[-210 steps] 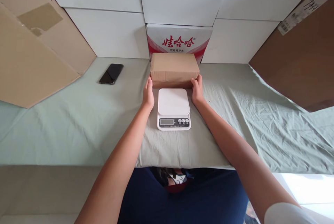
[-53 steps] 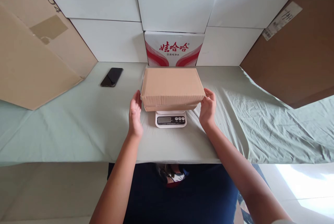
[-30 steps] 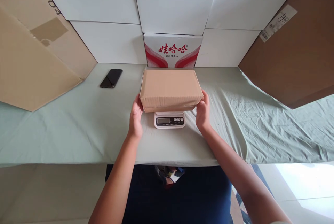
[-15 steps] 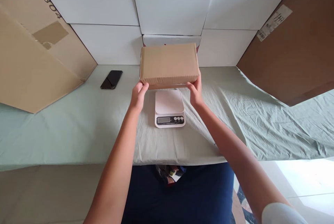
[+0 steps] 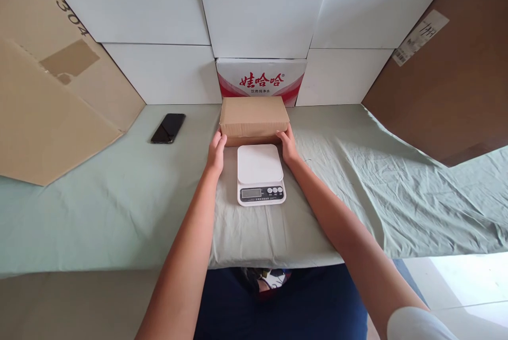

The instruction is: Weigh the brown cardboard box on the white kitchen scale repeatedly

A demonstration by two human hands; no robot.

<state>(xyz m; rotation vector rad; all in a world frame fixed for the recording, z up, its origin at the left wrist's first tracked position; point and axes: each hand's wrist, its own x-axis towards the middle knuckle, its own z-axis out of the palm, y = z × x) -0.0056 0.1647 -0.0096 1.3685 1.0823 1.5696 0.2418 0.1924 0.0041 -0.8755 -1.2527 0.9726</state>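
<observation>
A brown cardboard box (image 5: 254,112) is gripped at its two ends by my hands, just behind the kitchen scale. My left hand (image 5: 216,149) closes on its left end, thumb at the near corner. On the opposite end, my right hand (image 5: 287,144) has its thumb on the near face, with the other fingers mostly hidden behind. The box appears to be at the cloth, though its underside is out of sight. Between my wrists lies the white kitchen scale (image 5: 260,165), its bare platform behind a grey display and several round buttons.
A black phone (image 5: 168,128) lies left on the green cloth (image 5: 119,192). Behind the brown box stands a white and red carton (image 5: 291,73) against white panels (image 5: 262,7). Large cardboard sheets (image 5: 67,112) flank the table, the right one (image 5: 448,91) bearing a label.
Both hands have lowered the cardboard box toward the cloth behind the scale. The red lettering on the carton behind it now shows. The view has shifted slightly.
</observation>
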